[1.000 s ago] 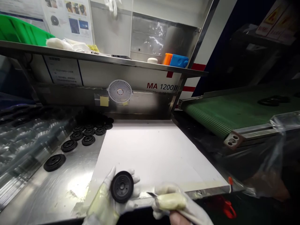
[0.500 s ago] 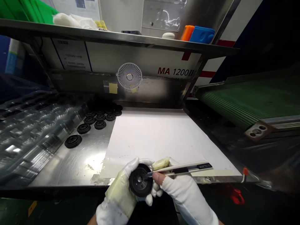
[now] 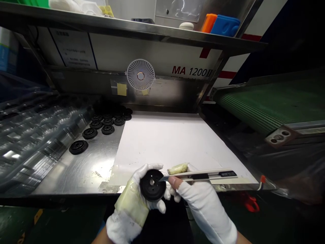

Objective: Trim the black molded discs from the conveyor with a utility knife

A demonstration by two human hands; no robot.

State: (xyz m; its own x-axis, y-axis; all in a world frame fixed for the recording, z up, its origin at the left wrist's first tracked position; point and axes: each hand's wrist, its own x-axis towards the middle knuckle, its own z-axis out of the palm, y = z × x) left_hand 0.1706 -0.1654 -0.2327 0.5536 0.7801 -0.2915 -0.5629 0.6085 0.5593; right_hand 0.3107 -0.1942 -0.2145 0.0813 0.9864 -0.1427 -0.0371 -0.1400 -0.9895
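Observation:
My left hand point(image 3: 135, 195), in a white and yellowed glove, grips a round black plastic wheel-like part point(image 3: 151, 189) by its edge, with its face turned up toward me. A small hole shows at the part's centre. My right hand point(image 3: 191, 193), gloved with the thumb bare, is closed around a white utility knife point(image 3: 210, 175). The blade points left and lies over the right side of the black part; whether it touches the surface I cannot tell. Both hands are above the front edge of the white sheet point(image 3: 162, 142).
Several black round parts point(image 3: 89, 133) stand on the metal table at left, beside stacked clear plastic trays point(image 3: 45, 142). A small fan point(image 3: 140, 75) is on the back panel, under a metal shelf point(image 3: 152, 33). A green conveyor point(image 3: 266, 105) runs at right. Red-handled scissors point(image 3: 251, 203) hang below the table edge.
The view has tilted down slightly, so the background sits higher. The black part has turned a little in my left hand, and the knife lies flatter with its blade nearer the part's right edge.

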